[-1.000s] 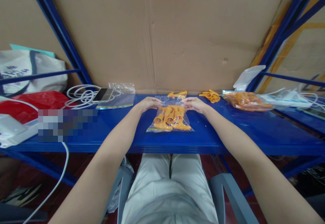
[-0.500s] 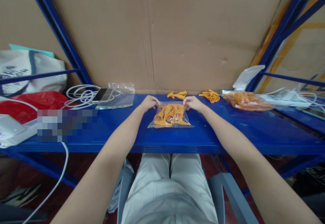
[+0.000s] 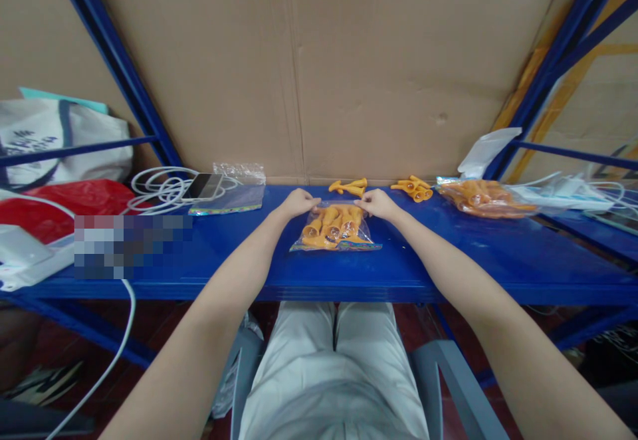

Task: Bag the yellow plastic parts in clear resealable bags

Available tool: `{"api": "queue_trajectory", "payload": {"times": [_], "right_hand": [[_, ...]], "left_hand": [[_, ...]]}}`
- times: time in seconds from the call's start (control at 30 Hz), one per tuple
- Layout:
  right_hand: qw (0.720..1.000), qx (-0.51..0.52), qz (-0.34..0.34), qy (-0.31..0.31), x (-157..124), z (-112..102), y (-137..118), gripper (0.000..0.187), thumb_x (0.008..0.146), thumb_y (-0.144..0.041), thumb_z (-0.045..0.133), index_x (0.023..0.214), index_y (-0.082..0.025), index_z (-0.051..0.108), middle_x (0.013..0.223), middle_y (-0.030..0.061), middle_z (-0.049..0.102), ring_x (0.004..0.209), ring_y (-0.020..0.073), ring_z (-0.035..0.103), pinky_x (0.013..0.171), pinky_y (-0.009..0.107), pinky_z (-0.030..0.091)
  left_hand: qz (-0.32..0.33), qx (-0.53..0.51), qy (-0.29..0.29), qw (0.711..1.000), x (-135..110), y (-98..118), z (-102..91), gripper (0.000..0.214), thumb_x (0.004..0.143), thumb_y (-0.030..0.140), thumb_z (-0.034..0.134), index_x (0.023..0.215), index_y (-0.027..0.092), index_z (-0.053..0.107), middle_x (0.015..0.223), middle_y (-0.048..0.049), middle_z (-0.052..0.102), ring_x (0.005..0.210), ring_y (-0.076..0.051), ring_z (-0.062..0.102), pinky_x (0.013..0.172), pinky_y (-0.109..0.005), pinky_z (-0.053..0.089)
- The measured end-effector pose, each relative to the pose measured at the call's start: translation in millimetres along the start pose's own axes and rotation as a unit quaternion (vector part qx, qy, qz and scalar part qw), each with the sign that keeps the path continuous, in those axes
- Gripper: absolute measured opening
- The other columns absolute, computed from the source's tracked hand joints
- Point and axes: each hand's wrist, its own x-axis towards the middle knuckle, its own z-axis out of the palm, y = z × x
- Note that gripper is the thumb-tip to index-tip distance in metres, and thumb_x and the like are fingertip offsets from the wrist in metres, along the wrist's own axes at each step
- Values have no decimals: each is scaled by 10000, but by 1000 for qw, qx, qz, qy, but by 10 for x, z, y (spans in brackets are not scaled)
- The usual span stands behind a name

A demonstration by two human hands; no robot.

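Left hand (image 3: 300, 203), right hand (image 3: 379, 203) pinching clear bag (image 3: 359, 246) by far edge; 2 orange piles (image 3: 356, 183) (image 3: 416, 190) behind, filled pouch (image 3: 486, 199) right.

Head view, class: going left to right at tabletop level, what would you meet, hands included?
Crumpled red plastic, flat clear plastic bag with a coloured edge, left hand, clear plastic bag of flared orange pieces, right hand, loose cluster of flared orange pieces, second clear plastic bag of orange pieces.
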Motion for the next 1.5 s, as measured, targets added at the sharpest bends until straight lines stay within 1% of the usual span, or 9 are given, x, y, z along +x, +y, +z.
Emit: {"api": "queue_trajectory", "payload": {"times": [0.13, 0.3, 0.43, 0.57, 0.77, 0.87, 1.03, 1.3, 1.5], "right_hand": [[1000, -21, -10, 0, 11, 8, 24, 445, 814, -357, 673, 439, -207, 485, 449, -1, 552, 557, 146, 582, 597, 255, 414], [999, -22, 9, -25, 20, -21, 27, 429, 812, -397, 678, 466, -198, 520, 483, 6, 585, 543, 130, 563, 565, 243, 410], [998, -31, 24, -56, 9, -63, 0, 431, 825, -361, 657, 452, -198, 518, 423, -16, 522, 452, 102, 492, 524, 236, 400], [995, -42, 35, -79, -2, -99, 4, 414, 826, -349, 657, 466, -197, 521, 424, -19, 514, 450, 102, 487, 524, 233, 410], [998, 6, -58, 10, 26, -23, 43, 77, 705, -156, 730, 702, -208, 674, 717, -9, 669, 688, 139, 590, 737, 272, 506], [997, 44, -66, -10, 34, 33, 26, 211, 720, -53, 656, 852, -208, 714, 824, 16, 701, 756, 150, 617, 834, 311, 510], [995, 32, -85, -42, 11, 23, -32, 271, 734, 2, 571, 833, -198, 725, 863, 31, 723, 800, 156, 628, 896, 347, 497], [990, -26, -121, -66, -18, -15, -72, 402, 696, 82, 465, 765, -194, 748, 823, 30, 733, 792, 169, 656, 835, 334, 507], [978, -129, -157, -54, -31, -11, -121, 451, 691, 78, 426, 858, -160, 770, 963, 76, 755, 969, 213, 673, 916, 371, 497]], "left_hand": [[27, 56, -13, 998, 8, -29, 21, 256, 740, 308, 657, 520, 194, 591, 584, -21, 656, 665, -161, 611, 646, -231, 454], [41, 7, -6, 999, 42, -75, 60, 67, 674, 152, 665, 648, 187, 614, 750, -21, 696, 757, -159, 631, 735, -241, 484], [49, 10, -13, 999, 42, -61, 75, 168, 626, 50, 598, 707, 189, 650, 816, -22, 705, 836, -170, 638, 799, -251, 496], [64, 54, 7, 996, 34, -35, 78, 218, 598, 65, 610, 745, 196, 704, 887, -37, 710, 898, -194, 634, 845, -267, 504], [121, 89, 32, 988, 64, -31, 67, 164, 587, 99, 646, 673, 211, 729, 896, -48, 687, 967, -226, 618, 960, -329, 480], [138, 105, 30, 984, 64, -21, 69, 114, 627, 139, 669, 665, 217, 743, 941, -59, 689, 1020, -249, 613, 999, -356, 452], [160, 106, 14, 981, 43, 12, 73, 76, 673, 201, 694, 690, 236, 760, 1047, -52, 699, 1089, -261, 596, 1042, -369, 413], [205, 133, 27, 969, 1, 71, 102, 256, 817, 278, 597, 618, 195, 735, 934, -83, 732, 924, -215, 652, 905, -305, 462], [200, 176, 23, 963, 2, 73, 142, 327, 857, 357, 540, 701, 174, 760, 765, -75, 746, 750, -190, 659, 678, -256, 441]]}}
